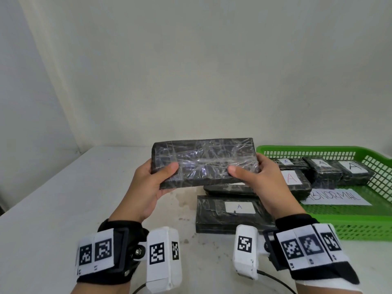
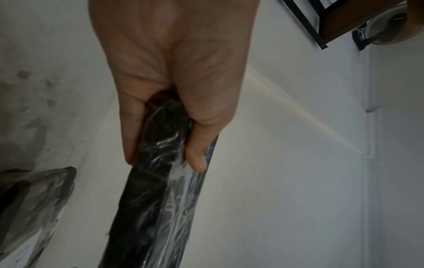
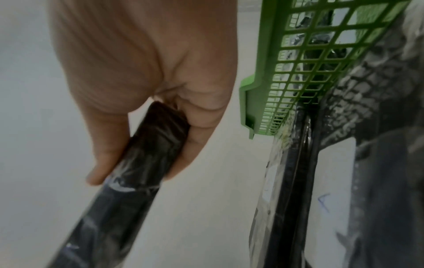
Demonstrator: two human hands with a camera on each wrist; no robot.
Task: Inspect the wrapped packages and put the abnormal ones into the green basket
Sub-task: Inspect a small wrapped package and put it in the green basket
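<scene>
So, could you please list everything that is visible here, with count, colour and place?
held package: one, black with clear wrap, raised above the table, no label on the shown face
packages on table: two, black, white labels, below the held one
packages in basket: four visible, black, white "A" labels
green basket: one, right side of table
paper sign: one, white, "ABNORMAL", on basket floor
table: one, white
left hand: grips package's left end
right hand: grips its right end
</scene>
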